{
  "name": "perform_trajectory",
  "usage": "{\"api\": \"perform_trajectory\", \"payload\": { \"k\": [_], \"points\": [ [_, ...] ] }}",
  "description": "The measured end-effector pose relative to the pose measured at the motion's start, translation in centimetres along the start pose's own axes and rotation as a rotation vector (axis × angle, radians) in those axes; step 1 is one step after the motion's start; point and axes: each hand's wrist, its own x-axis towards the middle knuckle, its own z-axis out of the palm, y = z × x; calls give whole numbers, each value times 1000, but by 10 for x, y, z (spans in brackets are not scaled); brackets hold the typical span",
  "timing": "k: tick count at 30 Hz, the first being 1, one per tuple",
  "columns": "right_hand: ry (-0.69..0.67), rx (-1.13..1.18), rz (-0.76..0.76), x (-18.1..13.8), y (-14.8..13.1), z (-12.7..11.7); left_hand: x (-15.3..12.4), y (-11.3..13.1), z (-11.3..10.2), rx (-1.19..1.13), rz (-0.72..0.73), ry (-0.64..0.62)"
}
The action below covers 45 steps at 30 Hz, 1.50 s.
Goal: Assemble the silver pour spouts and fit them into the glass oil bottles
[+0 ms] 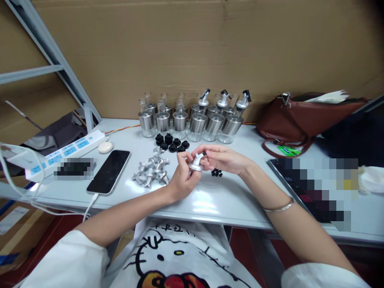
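Observation:
Between my two hands, above the table, is a silver pourer spout point(197, 163) with a small black flap at its tip. My left hand point(183, 176) is closed around its round base. The fingers of my right hand point(223, 159) pinch the black tip. Left of my hands lies a pile of silver spout parts point(152, 170). Black ribbed stoppers point(172, 143) stand behind that pile, and tiny black pieces point(217, 172) lie just below my right hand. Glass bottles with steel sleeves point(180, 121) stand in rows at the back; three at the right carry fitted pourers point(223, 99).
A white power strip point(69, 151), a round white case point(105, 147) and a phone point(109, 172) on a cable lie at the left. A brown handbag point(300, 120) sits at the back right, near a dark flat object point(300, 188), partly blurred. Cardboard point(180, 48) stands behind the table.

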Motion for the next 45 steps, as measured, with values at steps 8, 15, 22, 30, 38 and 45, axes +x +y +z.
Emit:
{"api": "perform_trajectory", "payload": {
  "k": [8, 15, 22, 30, 38, 45],
  "points": [
    [-79, 47, -11, 2, 3, -1, -5, -1, -3, 68, -78, 1],
    [-22, 24, -13, 1, -2, 5, -1, 3, -5, 76, -101, 15],
    [220, -52, -102, 3, -4, 6, 23, 18, -19, 123, -269, -73],
    [564, -5, -259, 5, -11, -2, 75, 21, -105, 687, -52, 110],
    [599, -9, -260, 2, -16, -2, 68, -35, -164, 1070, -219, -36],
    [607, -91, -235, 4, -10, -5, 70, -42, -159, 1091, -236, -60]
  ]
}}
